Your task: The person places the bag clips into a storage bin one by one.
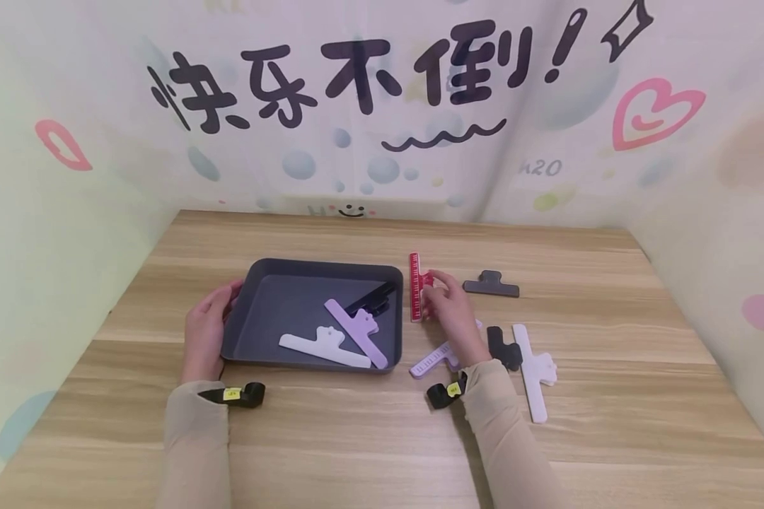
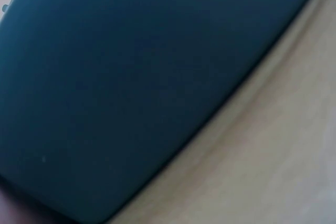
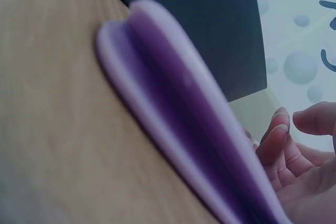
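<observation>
My left hand (image 1: pixel 205 336) rests against the outer left side of a dark grey tray (image 1: pixel 242 318), with its fingertips partly hidden behind the wall. Inside the tray lie a white clip (image 1: pixel 325 346), a lilac clip (image 1: pixel 356 329) and a black clip (image 1: pixel 372 302). Just right of the tray, my right hand (image 1: pixel 450 307) pinches the handle of a red clip (image 1: pixel 415 286) with ruler marks. Beneath that wrist lies a lilac ruler clip (image 1: pixel 431 360), which looms large in the right wrist view. The tray's wall (image 2: pixel 147 87) fills most of the left wrist view.
On the wooden table (image 1: pixel 331 452), a dark grey clip (image 1: pixel 492 285) lies behind the right hand. A black clip (image 1: pixel 503 348) and a long white clip (image 1: pixel 531 375) lie right of the right forearm. A printed cloth (image 1: pixel 356 170) stands behind the table.
</observation>
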{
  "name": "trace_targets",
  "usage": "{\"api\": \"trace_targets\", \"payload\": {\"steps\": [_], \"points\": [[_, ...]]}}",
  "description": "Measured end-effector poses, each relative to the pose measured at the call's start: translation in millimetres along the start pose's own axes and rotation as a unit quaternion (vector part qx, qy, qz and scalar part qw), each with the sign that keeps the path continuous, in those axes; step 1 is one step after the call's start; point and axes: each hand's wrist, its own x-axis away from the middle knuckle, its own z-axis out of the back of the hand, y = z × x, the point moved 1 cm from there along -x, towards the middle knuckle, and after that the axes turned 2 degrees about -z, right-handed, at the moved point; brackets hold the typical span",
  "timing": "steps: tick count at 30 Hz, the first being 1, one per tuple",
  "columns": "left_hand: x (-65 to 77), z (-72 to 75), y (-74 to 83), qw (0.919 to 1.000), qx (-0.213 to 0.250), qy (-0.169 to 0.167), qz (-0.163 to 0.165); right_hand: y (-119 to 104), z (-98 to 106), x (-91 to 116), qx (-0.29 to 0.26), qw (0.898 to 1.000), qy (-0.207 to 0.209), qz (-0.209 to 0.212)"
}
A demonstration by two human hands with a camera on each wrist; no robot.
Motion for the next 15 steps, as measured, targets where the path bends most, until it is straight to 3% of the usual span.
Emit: {"api": "trace_targets", "payload": {"steps": [15], "points": [[0.3, 0.1, -1.1, 0.9999, 0.01, 0.002, 0.003, -1.1, 0.0, 1.4, 0.025, 1.0, 0.0, -0.013]]}}
